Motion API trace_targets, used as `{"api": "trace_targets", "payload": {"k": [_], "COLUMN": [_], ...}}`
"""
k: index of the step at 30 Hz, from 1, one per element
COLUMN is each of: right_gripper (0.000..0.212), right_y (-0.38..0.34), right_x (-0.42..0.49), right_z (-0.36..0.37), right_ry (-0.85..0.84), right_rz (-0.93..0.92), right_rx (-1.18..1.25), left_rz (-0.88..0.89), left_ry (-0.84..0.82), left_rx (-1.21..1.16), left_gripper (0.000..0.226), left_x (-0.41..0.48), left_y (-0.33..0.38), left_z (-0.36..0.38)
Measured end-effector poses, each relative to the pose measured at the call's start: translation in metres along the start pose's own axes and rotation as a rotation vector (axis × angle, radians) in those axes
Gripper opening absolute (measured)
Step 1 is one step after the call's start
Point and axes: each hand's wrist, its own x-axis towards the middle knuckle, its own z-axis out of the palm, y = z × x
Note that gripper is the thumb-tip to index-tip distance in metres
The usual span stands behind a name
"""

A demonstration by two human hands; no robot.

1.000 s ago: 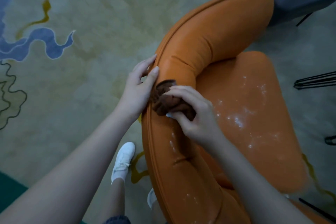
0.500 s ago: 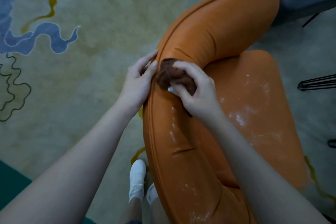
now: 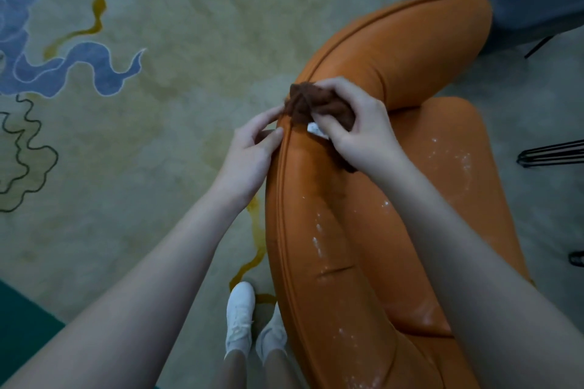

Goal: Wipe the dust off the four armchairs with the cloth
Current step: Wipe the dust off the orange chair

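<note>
Since a second before, both hands had slid farther up the curved back of the orange armchair [image 3: 395,50]. The right hand [image 3: 363,133] gripped the bunched brown cloth [image 3: 303,101] on the top rim. The left hand [image 3: 249,158] lay just beside it against the outer edge, fingers nearly straight. White dust [image 3: 317,230] speckled the back and seat below.

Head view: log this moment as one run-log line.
right hand: grips brown cloth on orange armchair backrest | left hand: rests on backrest rim | white dust: on backrest and seat
</note>
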Motion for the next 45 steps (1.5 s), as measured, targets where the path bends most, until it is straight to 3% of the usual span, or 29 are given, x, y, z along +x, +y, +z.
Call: {"api": "trace_targets", "payload": {"k": [5, 10, 17, 25, 32, 37, 42, 45], "right_gripper": [0.027, 0.025, 0.019, 0.032, 0.036, 0.036, 0.028, 0.033], "right_y": [-0.002, -0.012, -0.009, 0.000, -0.006, -0.016, -0.004, -0.002], "right_x": [-0.008, -0.048, -0.053, -0.069, -0.072, -0.096, -0.075, -0.074], "right_z": [-0.007, -0.016, -0.007, 0.013, 0.021, 0.015, 0.003, 0.013], "right_ry": [-0.231, -0.392, -0.035, 0.091, 0.102, -0.011, 0.191, 0.084], "right_rz": [-0.072, -0.024, 0.212, 0.109, 0.075, -0.018, 0.065, 0.075], "right_rx": [-0.065, 0.063, 0.280, 0.080, -0.014, 0.011, -0.007, -0.005], "left_rz": [0.015, 0.026, 0.006, 0.003, 0.044, 0.040, 0.024, 0.030], "left_ry": [-0.021, -0.047, -0.014, -0.001, 0.016, 0.004, 0.001, 0.001], "left_rx": [0.015, 0.006, 0.012, 0.059, 0.091, 0.084, 0.120, 0.116], "left_gripper": [0.036, 0.039, 0.034, 0.036, 0.036, 0.035, 0.033, 0.032], "left_x": [-0.001, -0.003, -0.003, -0.003, -0.003, -0.004, -0.004, -0.006], "left_y": [0.000, 0.000, 0.000, -0.001, -0.002, -0.001, 0.001, 0.003], "left_z": [-0.004, -0.007, -0.003, -0.001, 0.001, 0.002, 0.003, 0.004]}}
